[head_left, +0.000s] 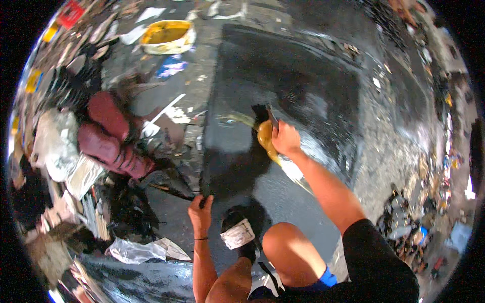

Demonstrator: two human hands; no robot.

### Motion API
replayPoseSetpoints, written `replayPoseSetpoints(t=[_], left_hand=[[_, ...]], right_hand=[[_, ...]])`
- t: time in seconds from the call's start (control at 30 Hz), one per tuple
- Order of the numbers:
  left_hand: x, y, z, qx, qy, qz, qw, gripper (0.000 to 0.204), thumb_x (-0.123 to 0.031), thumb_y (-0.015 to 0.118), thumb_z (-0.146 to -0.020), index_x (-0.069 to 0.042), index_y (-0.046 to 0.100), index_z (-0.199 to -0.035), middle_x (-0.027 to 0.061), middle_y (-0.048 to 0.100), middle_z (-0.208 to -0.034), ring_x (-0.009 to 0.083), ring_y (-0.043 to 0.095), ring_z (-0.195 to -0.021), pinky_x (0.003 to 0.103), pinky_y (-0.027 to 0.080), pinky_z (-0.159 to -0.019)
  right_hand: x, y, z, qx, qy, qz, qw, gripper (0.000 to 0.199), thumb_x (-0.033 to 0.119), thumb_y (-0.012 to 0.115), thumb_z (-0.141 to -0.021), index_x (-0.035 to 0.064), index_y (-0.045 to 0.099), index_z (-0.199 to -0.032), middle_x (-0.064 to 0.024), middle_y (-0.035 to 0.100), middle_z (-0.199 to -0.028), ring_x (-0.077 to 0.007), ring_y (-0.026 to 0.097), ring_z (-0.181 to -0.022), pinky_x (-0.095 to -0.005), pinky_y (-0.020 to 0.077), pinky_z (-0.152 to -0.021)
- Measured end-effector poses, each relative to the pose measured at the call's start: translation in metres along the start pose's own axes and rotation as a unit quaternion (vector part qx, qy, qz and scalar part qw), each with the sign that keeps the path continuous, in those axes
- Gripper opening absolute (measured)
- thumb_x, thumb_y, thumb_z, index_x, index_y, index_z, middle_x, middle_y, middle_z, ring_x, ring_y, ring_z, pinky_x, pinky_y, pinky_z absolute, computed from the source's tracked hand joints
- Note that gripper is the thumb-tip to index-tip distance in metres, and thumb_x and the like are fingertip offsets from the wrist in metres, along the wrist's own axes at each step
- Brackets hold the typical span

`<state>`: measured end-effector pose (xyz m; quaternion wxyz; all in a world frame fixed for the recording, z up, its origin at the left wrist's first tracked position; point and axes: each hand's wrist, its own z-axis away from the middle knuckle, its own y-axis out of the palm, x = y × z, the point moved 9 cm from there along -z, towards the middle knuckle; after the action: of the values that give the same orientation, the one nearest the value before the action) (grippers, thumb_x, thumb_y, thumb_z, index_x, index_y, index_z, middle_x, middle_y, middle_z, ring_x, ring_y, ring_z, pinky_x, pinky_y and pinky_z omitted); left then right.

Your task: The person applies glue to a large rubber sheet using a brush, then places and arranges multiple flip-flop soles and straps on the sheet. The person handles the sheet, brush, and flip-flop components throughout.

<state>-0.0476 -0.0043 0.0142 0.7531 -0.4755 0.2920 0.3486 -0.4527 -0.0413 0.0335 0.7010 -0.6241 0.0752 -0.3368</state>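
Note:
A black sheet [242, 76] lies flat in front of me, shiny and wet-looking on its right side. My right hand [287, 137] is closed round a dark, narrow tool [273, 118]; its exact kind is unclear. Right beside that hand, a thick amber, glue-like blob [264, 135] sits on the sheet, and a thin yellowish smear [235, 118] stretches left from it. My left hand [200, 214] pinches a thin dark edge near the sheet's lower left corner. Whether that edge belongs to the sheet cannot be made out.
A white tub [172, 48] with yellow-brown contents stands at the far left. Dark red pieces [103, 141] are piled on the left beside clear plastic [58, 146]. A clear bag [136, 250] lies near my left forearm. Scraps [404, 222] heap on the right. My knee [290, 250] is close below.

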Motion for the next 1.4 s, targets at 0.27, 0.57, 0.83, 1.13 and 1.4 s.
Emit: replayPoseSetpoints(t=[0.27, 0.57, 0.83, 1.13, 1.4], left_hand=[[0.001, -0.010, 0.029, -0.034, -0.033, 0.005, 0.999, 0.031, -0.026, 0.075, -0.086, 0.003, 0.068, -0.096, 0.0168, 0.067, -0.077, 0.0188, 0.059, -0.065, 0.034, 0.048, -0.064], [0.026, -0.031, 0.071, -0.079, -0.039, -0.010, 0.996, 0.031, -0.018, 0.074, -0.086, 0.004, 0.070, -0.108, 0.0188, 0.073, -0.095, 0.0227, 0.072, -0.085, 0.033, 0.054, -0.076], [0.039, -0.029, 0.066, -0.091, -0.021, -0.040, 0.995, 0.032, -0.018, 0.075, -0.086, 0.004, 0.070, -0.108, 0.0140, 0.073, -0.088, 0.0166, 0.068, -0.078, 0.031, 0.053, -0.071], [0.052, -0.019, 0.051, -0.045, 0.043, -0.020, 0.998, 0.030, -0.020, 0.069, -0.092, 0.007, 0.066, -0.103, 0.0049, 0.068, -0.088, 0.0142, 0.059, -0.081, 0.029, 0.048, -0.073], [0.090, -0.039, 0.006, 0.087, 0.061, -0.144, 0.984, 0.025, -0.020, 0.065, -0.094, -0.001, 0.065, -0.111, 0.0093, 0.067, -0.110, 0.0199, 0.057, -0.096, 0.033, 0.045, -0.086]], right_hand=[[0.213, 0.045, 0.066, 0.168, -0.521, 0.102, 0.831, 0.034, 0.011, 0.058, -0.080, 0.0161, 0.067, -0.113, -0.0088, 0.070, -0.102, -0.0287, 0.068, -0.098, -0.0450, 0.0547, -0.080], [0.182, 0.010, -0.006, 0.186, -0.464, 0.189, 0.845, 0.046, 0.002, 0.062, -0.076, 0.0216, 0.067, -0.117, -0.0016, 0.066, -0.111, -0.0261, 0.060, -0.111, -0.0482, 0.0456, -0.089], [-0.036, 0.011, 0.131, 0.161, -0.498, 0.174, 0.834, 0.035, 0.016, 0.052, -0.089, 0.0310, 0.067, -0.117, 0.0065, 0.064, -0.114, -0.0188, 0.057, -0.110, -0.0484, 0.0403, -0.095], [-0.243, -0.005, 0.356, 0.156, -0.264, 0.164, 0.938, 0.049, 0.007, 0.062, -0.078, 0.0280, 0.066, -0.123, 0.0065, 0.062, -0.124, -0.0192, 0.052, -0.121, -0.0479, 0.0334, -0.106], [-0.309, 0.015, 0.565, 0.179, -0.012, 0.112, 0.977, 0.049, 0.013, 0.060, -0.082, 0.0297, 0.062, -0.128, 0.0074, 0.059, -0.129, -0.0181, 0.049, -0.126, -0.0502, 0.0298, -0.110]])
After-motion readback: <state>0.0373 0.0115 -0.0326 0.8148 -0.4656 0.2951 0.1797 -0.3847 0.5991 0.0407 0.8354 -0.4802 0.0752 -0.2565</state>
